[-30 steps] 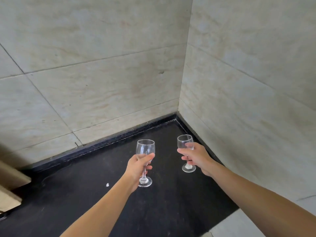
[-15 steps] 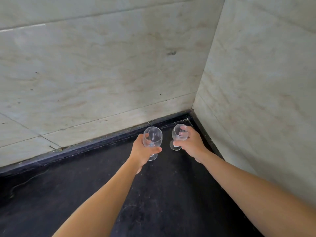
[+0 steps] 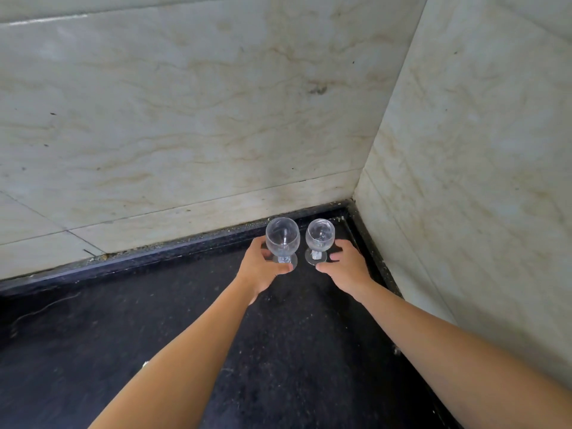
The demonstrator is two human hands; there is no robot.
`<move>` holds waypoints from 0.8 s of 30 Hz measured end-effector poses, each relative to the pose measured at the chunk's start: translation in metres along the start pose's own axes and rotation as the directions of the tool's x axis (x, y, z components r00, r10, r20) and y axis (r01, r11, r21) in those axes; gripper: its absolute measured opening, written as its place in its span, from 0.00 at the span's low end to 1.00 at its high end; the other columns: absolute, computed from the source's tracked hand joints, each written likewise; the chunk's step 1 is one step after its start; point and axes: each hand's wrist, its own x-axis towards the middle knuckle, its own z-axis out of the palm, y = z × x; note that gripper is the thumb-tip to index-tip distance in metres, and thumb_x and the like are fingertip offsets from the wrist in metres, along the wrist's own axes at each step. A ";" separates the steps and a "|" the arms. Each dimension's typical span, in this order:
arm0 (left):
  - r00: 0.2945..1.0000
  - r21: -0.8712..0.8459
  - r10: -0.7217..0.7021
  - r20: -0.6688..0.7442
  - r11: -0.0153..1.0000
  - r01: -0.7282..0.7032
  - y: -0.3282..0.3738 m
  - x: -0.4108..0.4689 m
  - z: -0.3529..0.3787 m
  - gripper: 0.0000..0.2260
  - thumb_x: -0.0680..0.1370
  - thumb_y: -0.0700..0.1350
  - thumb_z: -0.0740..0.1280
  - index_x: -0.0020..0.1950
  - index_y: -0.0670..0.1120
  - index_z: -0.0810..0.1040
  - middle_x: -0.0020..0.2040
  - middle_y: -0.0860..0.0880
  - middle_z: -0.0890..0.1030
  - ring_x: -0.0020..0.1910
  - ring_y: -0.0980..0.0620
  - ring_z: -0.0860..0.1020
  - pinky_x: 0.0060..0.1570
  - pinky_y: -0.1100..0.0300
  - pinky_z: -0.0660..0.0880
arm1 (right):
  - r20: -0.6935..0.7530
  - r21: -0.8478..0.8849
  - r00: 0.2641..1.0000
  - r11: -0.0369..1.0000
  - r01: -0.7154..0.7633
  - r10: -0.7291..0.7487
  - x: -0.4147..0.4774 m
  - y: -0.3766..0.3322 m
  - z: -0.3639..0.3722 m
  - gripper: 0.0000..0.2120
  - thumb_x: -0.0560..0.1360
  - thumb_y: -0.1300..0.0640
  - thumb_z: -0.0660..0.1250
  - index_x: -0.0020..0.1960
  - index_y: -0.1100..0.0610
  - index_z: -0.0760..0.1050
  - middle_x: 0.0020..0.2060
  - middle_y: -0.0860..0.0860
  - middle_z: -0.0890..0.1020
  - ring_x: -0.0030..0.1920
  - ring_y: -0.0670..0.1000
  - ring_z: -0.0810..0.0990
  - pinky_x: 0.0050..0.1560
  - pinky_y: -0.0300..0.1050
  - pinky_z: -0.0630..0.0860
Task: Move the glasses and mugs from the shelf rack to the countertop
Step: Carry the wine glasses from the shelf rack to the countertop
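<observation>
Two clear stemmed wine glasses stand upright side by side on the black countertop [image 3: 278, 351], deep in the corner where the two walls meet. My left hand [image 3: 263, 267] curls around the stem and lower bowl of the left glass [image 3: 282, 235], its thumb in front of the foot. My right hand [image 3: 343, 267] sits just right of the right glass [image 3: 320, 235], fingers spread, with a small gap between them and the glass foot. The shelf rack and the mugs are out of view.
Pale marbled wall tiles [image 3: 185, 119] close off the back, and a second tiled wall [image 3: 479, 181] closes off the right. A raised black rim [image 3: 154, 258] runs along the foot of both walls. The dark counter stretches left and toward me.
Both hands carried the glasses forward into the corner and lowered them onto the counter. My right hand's fingers have come off its glass.
</observation>
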 end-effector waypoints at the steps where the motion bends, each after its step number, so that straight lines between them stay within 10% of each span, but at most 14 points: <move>1: 0.999 0.075 -0.035 -0.030 0.996 0.037 -0.005 -0.008 -0.004 0.28 0.69 0.40 0.76 0.66 0.46 0.69 0.58 0.45 0.77 0.55 0.47 0.77 0.52 0.52 0.76 | 0.007 -0.082 0.999 0.996 -0.039 0.039 -0.009 0.005 -0.001 0.31 0.71 0.56 0.75 0.71 0.57 0.69 0.61 0.55 0.80 0.58 0.55 0.80 0.58 0.48 0.75; 9: 0.993 0.629 -0.041 -0.113 0.770 0.104 -0.060 -0.130 -0.074 0.16 0.77 0.49 0.64 0.64 0.48 0.73 0.55 0.45 0.81 0.51 0.44 0.79 0.53 0.50 0.77 | 0.393 -0.631 0.891 0.639 0.441 -0.227 -0.097 -0.025 0.041 0.17 0.77 0.50 0.64 0.65 0.53 0.74 0.56 0.52 0.83 0.55 0.57 0.80 0.54 0.50 0.76; 24: 0.805 0.605 -0.086 -0.587 0.613 0.507 -0.218 -0.465 -0.226 0.16 0.76 0.50 0.61 0.63 0.50 0.73 0.60 0.47 0.79 0.57 0.43 0.77 0.47 0.55 0.70 | 0.854 -0.375 0.322 -0.055 0.925 -0.408 -0.359 -0.113 0.242 0.15 0.79 0.55 0.59 0.64 0.56 0.73 0.57 0.54 0.79 0.53 0.58 0.79 0.46 0.50 0.71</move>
